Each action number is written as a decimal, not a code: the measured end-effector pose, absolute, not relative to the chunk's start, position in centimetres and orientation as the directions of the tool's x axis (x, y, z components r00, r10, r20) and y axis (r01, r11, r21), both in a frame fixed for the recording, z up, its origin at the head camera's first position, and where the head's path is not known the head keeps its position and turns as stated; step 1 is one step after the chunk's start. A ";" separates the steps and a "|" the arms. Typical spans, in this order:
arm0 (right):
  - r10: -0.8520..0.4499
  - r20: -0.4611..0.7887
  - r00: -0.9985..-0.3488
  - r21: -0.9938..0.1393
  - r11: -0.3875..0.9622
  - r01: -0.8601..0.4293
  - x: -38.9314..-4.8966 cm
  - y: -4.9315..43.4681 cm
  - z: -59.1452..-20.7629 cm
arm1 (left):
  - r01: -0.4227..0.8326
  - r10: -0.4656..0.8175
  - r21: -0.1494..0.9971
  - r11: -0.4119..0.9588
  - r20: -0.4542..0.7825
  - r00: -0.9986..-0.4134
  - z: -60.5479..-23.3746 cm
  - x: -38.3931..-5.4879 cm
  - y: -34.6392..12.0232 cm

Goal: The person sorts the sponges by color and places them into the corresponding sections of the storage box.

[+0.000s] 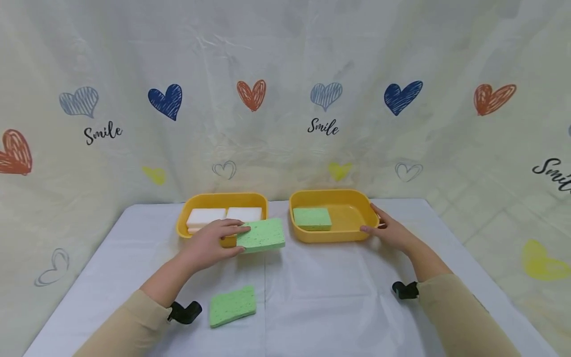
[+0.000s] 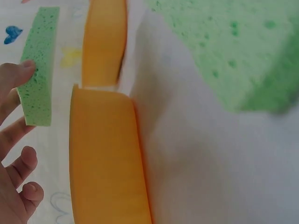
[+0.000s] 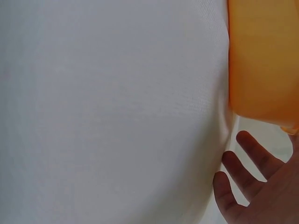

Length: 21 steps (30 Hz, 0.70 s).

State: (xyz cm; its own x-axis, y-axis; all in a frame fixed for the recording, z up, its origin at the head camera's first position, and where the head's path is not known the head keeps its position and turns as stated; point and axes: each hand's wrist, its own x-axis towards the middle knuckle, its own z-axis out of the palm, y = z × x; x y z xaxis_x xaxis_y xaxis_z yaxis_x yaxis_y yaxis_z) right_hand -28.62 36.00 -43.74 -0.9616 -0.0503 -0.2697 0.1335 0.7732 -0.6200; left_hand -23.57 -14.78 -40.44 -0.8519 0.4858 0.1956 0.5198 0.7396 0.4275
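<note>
In the head view my left hand (image 1: 209, 241) pinches a green sponge (image 1: 261, 235) by its left end, between thumb and fingers, above the table in front of the trays. The left wrist view shows that sponge (image 2: 41, 70) edge-on, with the remaining fingers loosely bent. My right hand (image 1: 392, 231) holds the right end of the right yellow tray (image 1: 332, 237), thumb and a finger at its rim; its other fingers are spread beside it in the right wrist view. Inside this tray, at the left, lies another green sponge (image 1: 312, 218).
White sponge-like blocks (image 1: 206, 217) sit in the left yellow tray (image 1: 223, 199), partly hidden behind my left hand. One green sponge (image 1: 233, 306) lies on the white-covered table (image 1: 321, 307) near me. A curtain (image 1: 285, 148) printed with hearts hangs behind.
</note>
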 end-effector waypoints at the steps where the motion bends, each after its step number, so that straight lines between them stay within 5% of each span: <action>1: -0.050 -0.271 -0.961 -0.620 0.773 0.135 -28.6 35.9 -43.7 | 0.519 0.487 0.429 0.739 0.193 -0.852 -40.3 -23.7 -14.4; 21: -0.056 -0.281 -0.958 -0.620 0.773 0.136 -28.6 35.9 -43.6 | 0.486 0.461 0.465 0.740 0.176 -0.870 -39.9 -28.5 -3.2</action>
State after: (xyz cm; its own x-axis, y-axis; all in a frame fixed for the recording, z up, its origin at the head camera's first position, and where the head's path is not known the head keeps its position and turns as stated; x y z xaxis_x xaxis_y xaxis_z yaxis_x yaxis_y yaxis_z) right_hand -28.59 35.93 -43.62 -0.9580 -0.0563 -0.2810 0.1365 0.7727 -0.6199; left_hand -28.52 -3.19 -39.93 -0.8699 0.4608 0.1761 0.4861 0.7400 0.4649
